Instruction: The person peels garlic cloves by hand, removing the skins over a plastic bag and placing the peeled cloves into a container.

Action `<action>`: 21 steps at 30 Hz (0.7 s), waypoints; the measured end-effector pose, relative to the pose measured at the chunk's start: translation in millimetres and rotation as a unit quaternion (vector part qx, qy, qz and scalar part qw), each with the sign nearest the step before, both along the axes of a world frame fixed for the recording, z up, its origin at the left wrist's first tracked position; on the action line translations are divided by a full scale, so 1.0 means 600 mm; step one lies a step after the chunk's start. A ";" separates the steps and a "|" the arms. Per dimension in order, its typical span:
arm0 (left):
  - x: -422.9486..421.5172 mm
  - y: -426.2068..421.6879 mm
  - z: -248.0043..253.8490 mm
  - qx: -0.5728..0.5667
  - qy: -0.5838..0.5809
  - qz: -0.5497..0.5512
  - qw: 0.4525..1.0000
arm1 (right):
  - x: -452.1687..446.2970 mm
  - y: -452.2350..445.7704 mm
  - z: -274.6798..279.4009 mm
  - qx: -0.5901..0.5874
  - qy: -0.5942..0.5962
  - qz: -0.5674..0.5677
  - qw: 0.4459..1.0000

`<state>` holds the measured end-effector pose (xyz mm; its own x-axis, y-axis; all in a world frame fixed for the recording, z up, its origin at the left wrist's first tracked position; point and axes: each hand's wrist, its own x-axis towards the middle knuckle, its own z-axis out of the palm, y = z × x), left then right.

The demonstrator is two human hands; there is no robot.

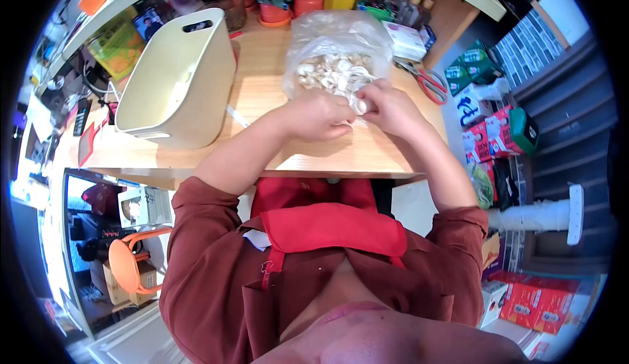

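A clear plastic bag lies open on the wooden table, full of small whitish and tan pieces, some of them round; I cannot tell their kind. At the bag's near edge, my right hand pinches a small round white piece between thumb and fingertips. Just left of it, my left hand is closed with its fingers curled in. Whatever the left hand may hold is hidden. The two hands almost meet in front of the bag.
A cream plastic bin with a few pale bits inside stands on the table to the left. Red-handled scissors lie right of the bag. Small orange-red pots and bottles line the back under a shelf.
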<state>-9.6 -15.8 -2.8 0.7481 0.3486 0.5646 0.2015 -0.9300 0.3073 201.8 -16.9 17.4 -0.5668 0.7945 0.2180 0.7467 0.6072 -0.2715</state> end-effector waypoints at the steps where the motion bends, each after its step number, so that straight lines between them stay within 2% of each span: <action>1: 0.000 0.000 0.000 0.000 -0.001 -0.002 1.000 | -0.001 0.000 0.009 -0.001 0.009 -0.013 1.000; 3: 0.000 0.001 -0.007 -0.004 -0.005 -0.007 1.000 | -0.003 0.001 0.024 -0.006 0.024 -0.041 0.999; 7: -0.001 0.003 -0.012 -0.026 0.021 -0.022 0.999 | -0.014 0.010 0.026 -0.007 -0.021 -0.013 1.000; 10: -0.002 -0.001 -0.011 -0.039 0.030 -0.030 0.998 | -0.005 0.024 0.028 -0.054 0.085 -0.011 0.995; 11: -0.002 0.000 -0.014 -0.041 0.031 -0.036 0.998 | -0.003 0.029 0.035 -0.178 0.152 -0.013 0.972; 13: -0.001 0.001 -0.021 -0.047 0.034 -0.050 0.997 | 0.000 0.038 0.051 -0.416 0.273 -0.021 0.867; 14: -0.002 0.000 -0.021 -0.048 0.038 -0.053 0.997 | 0.001 0.043 0.047 -0.475 0.294 -0.003 0.829; 17: -0.002 -0.004 -0.018 -0.052 0.062 -0.057 0.995 | -0.009 0.061 0.015 -0.554 0.287 0.039 0.781; 21: -0.001 -0.004 -0.023 -0.053 0.089 -0.060 0.993 | -0.034 0.083 -0.008 -0.536 0.230 0.023 0.812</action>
<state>-10.0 -18.2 -16.4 0.8730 0.3008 0.3839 0.1508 -0.9151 0.3740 181.1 32.9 12.8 -0.6558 0.6476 -0.3880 0.3990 -0.1389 -0.9064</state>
